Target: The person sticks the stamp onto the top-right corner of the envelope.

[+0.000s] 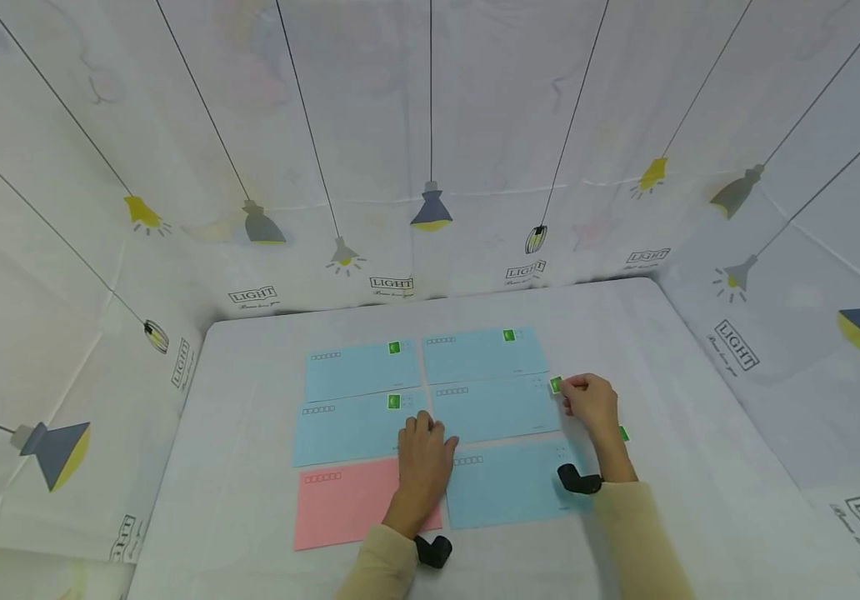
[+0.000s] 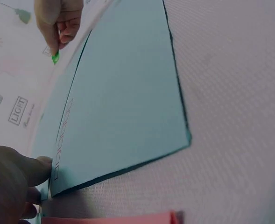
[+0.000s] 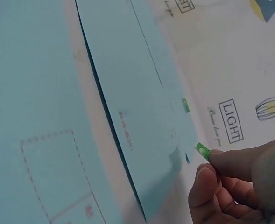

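Note:
Between thumb and finger my right hand [image 1: 593, 404] pinches a small green stamp [image 1: 556, 385], held at the upper right corner of the middle right blue envelope [image 1: 497, 410]. The right wrist view shows the stamp [image 3: 203, 151] tilted, out past the fingertips. My left hand [image 1: 426, 462] rests palm down where the middle left blue envelope [image 1: 343, 435], the pink envelope [image 1: 340, 504] and the right-hand envelopes meet. In the left wrist view its thumb [image 2: 40, 169] touches the corner of a blue envelope [image 2: 123, 102].
Green stamps sit on the top left envelope [image 1: 355, 375], top right envelope [image 1: 475, 358] and middle left one. The bottom right blue envelope [image 1: 505, 496] has no stamp showing. Another green stamp [image 1: 623, 433] lies beside my right wrist. Lamp-printed cloth walls [image 1: 370, 108] surround the white table [image 1: 242, 400].

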`<state>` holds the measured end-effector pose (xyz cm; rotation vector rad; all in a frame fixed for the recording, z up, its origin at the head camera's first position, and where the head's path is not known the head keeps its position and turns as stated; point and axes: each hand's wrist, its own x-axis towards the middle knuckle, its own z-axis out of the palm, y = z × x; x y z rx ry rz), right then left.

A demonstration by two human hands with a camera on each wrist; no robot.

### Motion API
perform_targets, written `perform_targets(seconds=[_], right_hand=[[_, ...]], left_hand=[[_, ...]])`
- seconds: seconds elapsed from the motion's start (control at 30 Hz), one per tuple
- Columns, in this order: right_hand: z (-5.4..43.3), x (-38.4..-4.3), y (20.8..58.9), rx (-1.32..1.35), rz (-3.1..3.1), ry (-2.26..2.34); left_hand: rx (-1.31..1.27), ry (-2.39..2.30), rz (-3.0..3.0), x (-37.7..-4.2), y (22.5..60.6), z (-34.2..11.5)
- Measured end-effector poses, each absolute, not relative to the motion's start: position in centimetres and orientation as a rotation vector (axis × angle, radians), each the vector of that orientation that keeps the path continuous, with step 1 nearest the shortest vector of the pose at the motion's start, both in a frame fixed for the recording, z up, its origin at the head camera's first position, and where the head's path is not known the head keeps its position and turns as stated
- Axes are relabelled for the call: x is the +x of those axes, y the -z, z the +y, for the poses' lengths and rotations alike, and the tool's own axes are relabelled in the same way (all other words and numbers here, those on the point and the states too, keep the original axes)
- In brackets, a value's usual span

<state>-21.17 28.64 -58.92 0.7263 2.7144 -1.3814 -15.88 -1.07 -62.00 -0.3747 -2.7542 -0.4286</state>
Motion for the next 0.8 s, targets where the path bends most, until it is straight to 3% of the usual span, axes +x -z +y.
perform_targets(seconds=[0.8], right_hand=[[24.0, -23.0, 61.1, 0.639, 2.923, 1.215]], left_hand=[[-0.366, 0.388, -2.778, -16.1, 62.1, -1.1]])
